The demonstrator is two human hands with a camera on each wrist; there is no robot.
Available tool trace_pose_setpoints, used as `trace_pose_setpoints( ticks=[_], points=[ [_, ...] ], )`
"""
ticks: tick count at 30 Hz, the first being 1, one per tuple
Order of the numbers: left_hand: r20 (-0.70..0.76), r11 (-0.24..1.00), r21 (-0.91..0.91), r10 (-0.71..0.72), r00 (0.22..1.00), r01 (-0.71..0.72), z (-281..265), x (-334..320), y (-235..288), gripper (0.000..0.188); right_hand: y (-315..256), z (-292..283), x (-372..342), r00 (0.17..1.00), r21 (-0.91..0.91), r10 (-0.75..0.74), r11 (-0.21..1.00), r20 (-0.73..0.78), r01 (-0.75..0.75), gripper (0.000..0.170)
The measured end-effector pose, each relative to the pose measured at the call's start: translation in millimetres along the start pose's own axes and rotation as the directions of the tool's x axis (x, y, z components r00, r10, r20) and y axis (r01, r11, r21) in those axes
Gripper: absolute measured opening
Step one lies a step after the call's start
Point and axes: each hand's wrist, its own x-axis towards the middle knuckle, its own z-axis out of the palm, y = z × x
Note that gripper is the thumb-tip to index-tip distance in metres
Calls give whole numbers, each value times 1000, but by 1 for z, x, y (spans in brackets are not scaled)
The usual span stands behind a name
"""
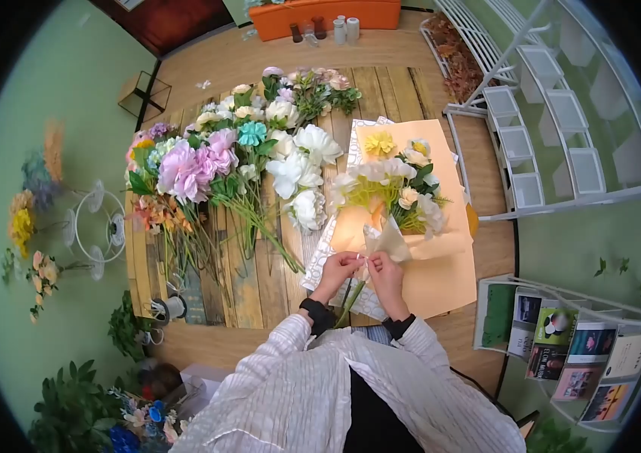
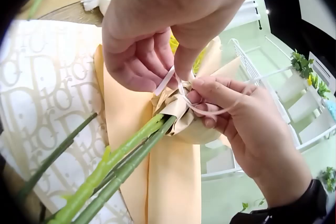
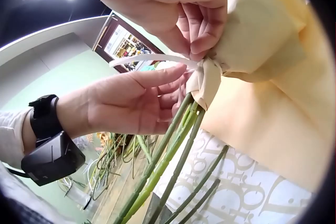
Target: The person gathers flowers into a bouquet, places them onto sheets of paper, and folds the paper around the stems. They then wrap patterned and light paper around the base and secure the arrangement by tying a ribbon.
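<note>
A bouquet of white and yellow flowers (image 1: 384, 181), wrapped in cream paper (image 1: 390, 240), lies over a peach wrapping sheet (image 1: 445, 275). A thin white ribbon (image 3: 147, 57) goes round the gathered paper neck, just above the green stems (image 2: 126, 163). My left hand (image 1: 339, 273) pinches the ribbon at the neck, with a short end (image 2: 165, 81) sticking out by its fingers. Right beside it, my right hand (image 1: 387, 283) pinches the ribbon between thumb and fingers, and a strand loops across those fingers in the left wrist view. Fingers partly hide the crossing of the ribbon.
Loose pink flowers (image 1: 184, 170), white flowers (image 1: 307, 210) and their stems cover the left of the wooden table (image 1: 241, 306). White patterned paper (image 2: 47, 103) lies under the peach sheet. A wire spool (image 1: 175, 306) sits at the front left edge. Shelves (image 1: 554, 136) stand right.
</note>
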Motion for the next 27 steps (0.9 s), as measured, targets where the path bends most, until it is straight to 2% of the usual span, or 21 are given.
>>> trace_pose_setpoints(
  ticks=[2, 3, 5, 9, 11, 12, 14, 15, 16, 17, 18, 20, 21, 23, 25, 27],
  points=[
    [-12, 991, 6, 131, 991, -131, 1, 0, -3, 19, 0, -1, 0, 1000, -16, -7, 1000, 1, 7, 7],
    [-12, 991, 4, 131, 991, -131, 2, -3, -2, 19, 1, -2, 1, 998, -25, -46, 999, 30, 47, 7],
    [-99, 891, 354, 338, 936, -284, 4, -8, -1, 18, 3, -3, 0, 995, -33, -85, 996, 59, 87, 7],
    [-141, 853, 466, 334, 932, -235, 9, -22, 12, 18, 2, -1, 0, 995, -64, -78, 995, 57, 82, 7],
    [-221, 884, 455, 228, 948, -106, 11, -23, 14, 17, 1, -1, 0, 996, -80, -75, 994, 44, 79, 7],
    [-222, 884, 455, 228, 948, -106, 10, -22, 11, 17, 0, -2, 1, 988, -95, -129, 986, 82, 137, 8],
    [-211, 895, 403, 295, 932, -191, 7, -17, 2, 16, 1, -5, 1, 976, -109, -180, 975, 121, 194, 8],
    [-210, 895, 403, 294, 932, -191, 6, -14, -2, 16, 2, -5, 1, 967, -108, -197, 970, 164, 216, 9],
    [-189, 924, 322, 277, 942, -207, 6, -12, -5, 16, 3, -6, 1, 955, -107, -212, 965, 206, 238, 10],
    [-166, 946, 238, 261, 951, -218, 5, -9, -8, 16, 4, -7, 2, 955, -109, -212, 965, 205, 238, 10],
    [-165, 946, 238, 261, 951, -218, 6, -10, -5, 16, 6, -8, 2, 956, -84, -213, 969, 200, 234, 10],
    [-73, 927, 279, 282, 957, -252, 5, -13, 2, 15, 8, -7, 1, 957, -58, -213, 972, 196, 229, 11],
    [-72, 926, 281, 281, 957, -251, 6, -15, 7, 15, 8, -6, 0, 962, -63, -221, 970, 158, 233, 11],
    [-72, 835, 476, 349, 934, -275, 8, -19, 15, 15, 9, -5, -2, 967, -69, -226, 970, 119, 235, 11],
    [-42, 839, 462, 345, 938, -288, 2, -17, 17, 16, 5, -4, -4, 987, 17, -116, 993, 110, 115, 10],
    [-11, 843, 446, 340, 940, -300, 3, -17, 19, 16, 2, -6, -4, 983, 13, -144, 990, 110, 144, 10]
  ],
)
